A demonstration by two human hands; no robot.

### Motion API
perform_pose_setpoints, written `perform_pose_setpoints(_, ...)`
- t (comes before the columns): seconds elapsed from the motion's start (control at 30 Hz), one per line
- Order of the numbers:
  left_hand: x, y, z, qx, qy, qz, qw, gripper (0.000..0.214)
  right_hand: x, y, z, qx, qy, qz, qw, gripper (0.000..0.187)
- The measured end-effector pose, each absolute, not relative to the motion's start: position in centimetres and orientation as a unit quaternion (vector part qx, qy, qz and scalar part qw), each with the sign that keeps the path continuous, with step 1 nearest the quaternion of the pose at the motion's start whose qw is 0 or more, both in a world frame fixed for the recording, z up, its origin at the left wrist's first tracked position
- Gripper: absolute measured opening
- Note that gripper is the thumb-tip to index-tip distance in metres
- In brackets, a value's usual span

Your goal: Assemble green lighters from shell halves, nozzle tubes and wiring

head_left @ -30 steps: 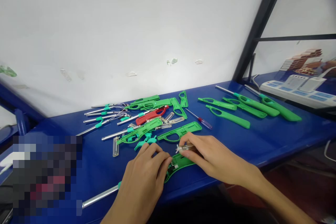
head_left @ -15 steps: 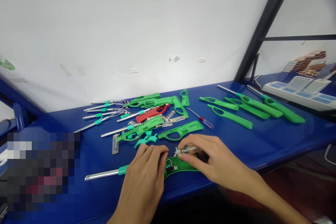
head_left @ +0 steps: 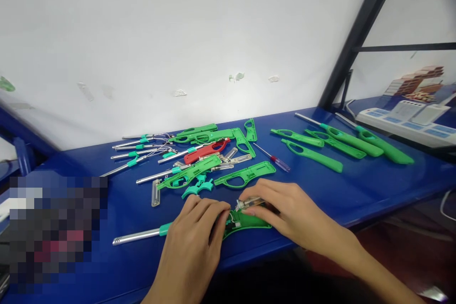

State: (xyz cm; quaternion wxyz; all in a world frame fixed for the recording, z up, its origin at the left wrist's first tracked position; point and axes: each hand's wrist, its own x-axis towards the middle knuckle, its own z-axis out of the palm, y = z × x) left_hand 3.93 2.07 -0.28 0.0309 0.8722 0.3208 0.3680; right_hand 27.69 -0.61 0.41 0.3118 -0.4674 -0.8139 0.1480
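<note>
My left hand [head_left: 199, 232] lies closed over a long-tube gas lighter, whose opened green half-shell [head_left: 251, 221] faces up near the table's front edge. Its metal tube [head_left: 137, 236] sticks out to the left of that hand. White wire and a small black part show inside the shell by the left fingertips. Thumb and fingers of my right hand [head_left: 285, 209] pinch a clear fuel tank [head_left: 251, 203] just above the shell's right part. Whether tank and shell touch, I cannot tell. The palm covers part of the lighter.
Several green shells [head_left: 245, 175], metal tubes with wires [head_left: 131, 165], teal triggers [head_left: 197, 187] and a red lighter shell [head_left: 206, 150] lie behind the hands. A screwdriver [head_left: 278, 161] lies behind my right hand. Green lighters [head_left: 356, 142] and a power strip [head_left: 402, 126] are at the right.
My right hand has shifted slightly left and lowered the tank a little toward the green shell. The left hand stays on the lighter. The view has moved slightly.
</note>
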Motion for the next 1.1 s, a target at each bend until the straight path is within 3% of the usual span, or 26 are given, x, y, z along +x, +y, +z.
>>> perform_pose_setpoints(0.2, 3.96, 1.99, -0.12, 0.876, 0.313, 0.367, 0.011, 0.014, 27.22, -0.64, 0.34, -0.470, -0.835, 0.086, 0.275, 0.023)
perform_pose_setpoints(0.83, 3.88, 1.93, -0.25, 0.886, 0.307, 0.346, 0.001, 0.015, 27.20, -0.54, 0.33, -0.457, -0.838, 0.081, 0.285, 0.021)
perform_pose_setpoints(1.1, 3.89, 2.03, -0.39, 0.883, 0.304, 0.357, -0.037, 0.018, 26.74, -0.39, 0.24, -0.428, -0.863, 0.012, 0.268, 0.033)
